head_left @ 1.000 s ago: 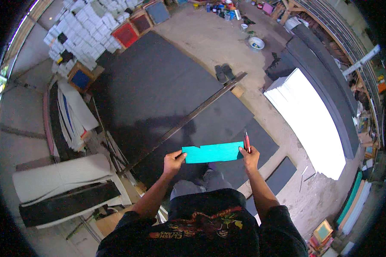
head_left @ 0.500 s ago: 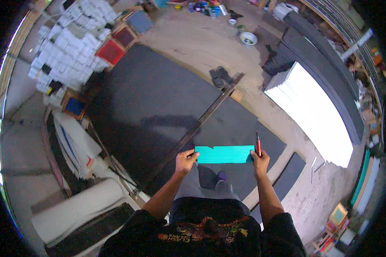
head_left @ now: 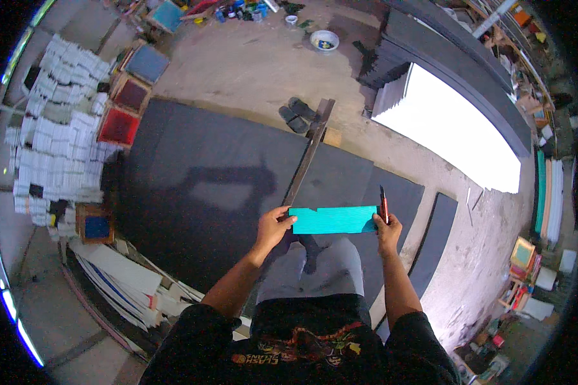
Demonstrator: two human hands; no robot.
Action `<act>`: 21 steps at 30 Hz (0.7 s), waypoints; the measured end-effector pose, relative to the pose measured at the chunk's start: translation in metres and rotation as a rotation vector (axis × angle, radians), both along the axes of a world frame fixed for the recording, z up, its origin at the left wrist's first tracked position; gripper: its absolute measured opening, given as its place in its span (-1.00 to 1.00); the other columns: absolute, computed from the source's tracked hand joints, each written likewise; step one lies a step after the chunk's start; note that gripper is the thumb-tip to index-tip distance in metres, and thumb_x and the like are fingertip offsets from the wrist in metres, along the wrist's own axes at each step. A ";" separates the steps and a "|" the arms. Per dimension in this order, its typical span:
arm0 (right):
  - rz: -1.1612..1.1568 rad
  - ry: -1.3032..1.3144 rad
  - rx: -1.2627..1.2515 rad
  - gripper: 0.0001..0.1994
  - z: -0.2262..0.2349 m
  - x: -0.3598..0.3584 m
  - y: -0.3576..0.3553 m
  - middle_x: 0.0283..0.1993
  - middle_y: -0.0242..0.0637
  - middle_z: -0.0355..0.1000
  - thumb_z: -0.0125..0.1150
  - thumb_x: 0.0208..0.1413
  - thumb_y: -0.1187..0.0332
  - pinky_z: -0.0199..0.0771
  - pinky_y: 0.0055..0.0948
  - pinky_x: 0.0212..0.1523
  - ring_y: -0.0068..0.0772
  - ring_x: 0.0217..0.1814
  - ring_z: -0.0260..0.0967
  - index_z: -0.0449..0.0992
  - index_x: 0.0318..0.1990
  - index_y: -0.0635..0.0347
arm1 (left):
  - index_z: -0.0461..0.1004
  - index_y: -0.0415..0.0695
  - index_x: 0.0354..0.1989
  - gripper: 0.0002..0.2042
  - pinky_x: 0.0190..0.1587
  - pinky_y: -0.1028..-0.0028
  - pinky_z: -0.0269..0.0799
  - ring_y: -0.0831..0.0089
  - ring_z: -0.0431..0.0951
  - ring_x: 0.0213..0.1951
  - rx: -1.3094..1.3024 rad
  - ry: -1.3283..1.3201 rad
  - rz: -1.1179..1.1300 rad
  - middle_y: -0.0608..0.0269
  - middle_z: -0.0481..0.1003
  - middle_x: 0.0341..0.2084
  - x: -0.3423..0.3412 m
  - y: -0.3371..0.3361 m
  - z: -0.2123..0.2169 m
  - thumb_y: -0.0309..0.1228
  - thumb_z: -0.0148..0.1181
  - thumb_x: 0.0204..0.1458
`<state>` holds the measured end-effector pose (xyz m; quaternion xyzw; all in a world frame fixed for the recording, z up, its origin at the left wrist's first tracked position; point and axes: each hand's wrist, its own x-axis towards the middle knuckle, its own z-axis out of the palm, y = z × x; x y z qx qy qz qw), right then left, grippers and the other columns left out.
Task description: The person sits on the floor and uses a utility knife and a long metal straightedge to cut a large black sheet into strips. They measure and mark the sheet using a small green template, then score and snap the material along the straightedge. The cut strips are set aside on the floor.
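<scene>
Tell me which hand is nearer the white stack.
Right. The right hand, at the right end of the teal strip, is below and left of the white stack in the picture; the left hand, at the other end, is farther left.

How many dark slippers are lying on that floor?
2, side by side on the floor, left of the far end of the dark bar: the nearer slipper and the farther slipper. Others may be hidden.
</scene>
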<state>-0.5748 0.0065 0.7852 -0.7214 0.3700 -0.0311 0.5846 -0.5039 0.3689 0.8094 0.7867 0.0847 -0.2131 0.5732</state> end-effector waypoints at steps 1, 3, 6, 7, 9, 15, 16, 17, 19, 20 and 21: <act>-0.024 0.005 -0.005 -0.76 -0.002 0.004 -0.001 -0.50 -0.48 0.39 0.51 0.10 0.29 0.26 -0.54 -0.53 -0.65 -0.54 0.26 0.56 -0.30 0.22 | 0.59 -0.25 0.12 -0.57 -0.26 0.42 0.62 0.39 0.68 -0.29 0.002 -0.006 -0.010 0.04 0.67 -0.16 0.012 -0.005 0.003 -0.39 0.46 0.08; -0.067 0.004 -0.017 -0.76 -0.007 0.015 -0.004 -0.50 -0.48 0.39 0.51 0.11 0.30 0.26 -0.54 -0.53 -0.65 -0.55 0.26 0.57 -0.29 0.23 | 0.59 -0.22 0.13 -0.59 -0.27 0.48 0.55 0.52 0.63 -0.38 0.011 -0.022 -0.031 0.14 0.69 -0.30 0.037 -0.015 0.006 -0.43 0.45 0.09; -0.132 -0.013 -0.022 -0.77 -0.021 0.033 -0.013 -0.50 -0.48 0.39 0.50 0.11 0.31 0.26 -0.53 -0.54 -0.64 -0.55 0.26 0.58 -0.27 0.26 | 0.57 -0.20 0.17 -0.54 -0.27 0.46 0.56 0.51 0.63 -0.36 0.054 0.030 -0.125 0.12 0.69 -0.30 0.081 -0.032 -0.001 -0.42 0.47 0.07; -0.153 -0.021 -0.009 -0.77 -0.033 0.039 -0.018 -0.50 -0.48 0.39 0.49 0.11 0.32 0.26 -0.53 -0.54 -0.64 -0.55 0.26 0.59 -0.26 0.27 | 0.58 -0.20 0.16 -0.54 -0.25 0.45 0.56 0.50 0.64 -0.35 0.059 0.032 -0.159 0.11 0.69 -0.30 0.095 -0.037 -0.012 -0.42 0.47 0.06; -0.182 -0.004 -0.006 -0.77 -0.060 0.056 -0.028 -0.49 -0.48 0.39 0.49 0.11 0.33 0.27 -0.53 -0.52 -0.64 -0.53 0.27 0.60 -0.24 0.29 | 0.59 -0.22 0.13 -0.55 -0.23 0.42 0.56 0.47 0.64 -0.33 0.071 0.034 -0.222 0.09 0.69 -0.30 0.125 -0.047 -0.047 -0.42 0.48 0.04; -0.308 0.128 0.003 -0.64 -0.166 0.109 -0.064 -0.33 -0.26 0.63 0.55 0.01 0.18 0.48 -0.35 -0.23 -0.46 -0.32 0.52 0.69 -0.17 0.29 | 0.63 -0.23 0.00 -0.63 -0.15 0.35 0.56 0.35 0.68 -0.26 0.238 -0.002 -0.452 0.07 0.69 -0.28 0.226 -0.104 -0.122 -0.41 0.49 0.01; -0.302 0.141 -0.025 -0.65 -0.181 0.127 -0.063 -0.37 -0.32 0.56 0.55 0.02 0.20 0.43 -0.38 -0.27 -0.51 -0.35 0.45 0.67 -0.19 0.31 | 0.63 -0.22 0.01 -0.62 -0.15 0.35 0.56 0.35 0.68 -0.25 0.259 -0.007 -0.513 0.06 0.69 -0.26 0.243 -0.106 -0.143 -0.41 0.50 0.00; -0.297 0.151 -0.070 -0.65 -0.193 0.140 -0.072 -0.40 -0.39 0.50 0.55 0.03 0.22 0.39 -0.41 -0.30 -0.55 -0.37 0.38 0.65 -0.20 0.34 | 0.63 -0.21 0.01 -0.62 -0.15 0.35 0.56 0.34 0.69 -0.25 0.261 -0.018 -0.573 0.05 0.69 -0.25 0.260 -0.115 -0.170 -0.40 0.50 -0.01; -0.290 0.218 -0.118 -0.65 -0.232 0.156 -0.087 -0.40 -0.42 0.49 0.55 0.03 0.25 0.39 -0.45 -0.29 -0.57 -0.37 0.36 0.65 -0.16 0.37 | 0.63 -0.21 0.04 -0.58 -0.14 0.34 0.57 0.33 0.69 -0.25 0.228 -0.108 -0.664 0.02 0.69 -0.21 0.286 -0.129 -0.222 -0.40 0.50 -0.02; -0.319 0.210 -0.111 -0.64 -0.253 0.165 -0.092 -0.38 -0.40 0.52 0.55 0.03 0.25 0.40 -0.46 -0.26 -0.56 -0.35 0.38 0.65 -0.15 0.37 | 0.64 -0.20 0.05 -0.58 -0.14 0.33 0.57 0.34 0.69 -0.26 0.225 -0.076 -0.665 0.01 0.70 -0.21 0.297 -0.135 -0.249 -0.39 0.50 -0.02; -0.348 0.202 -0.104 -0.63 -0.271 0.174 -0.093 -0.36 -0.38 0.55 0.55 0.03 0.25 0.42 -0.46 -0.24 -0.56 -0.32 0.41 0.66 -0.13 0.37 | 0.64 -0.20 0.06 -0.57 -0.14 0.33 0.57 0.34 0.69 -0.27 0.223 -0.043 -0.665 0.00 0.70 -0.21 0.306 -0.141 -0.276 -0.39 0.50 -0.02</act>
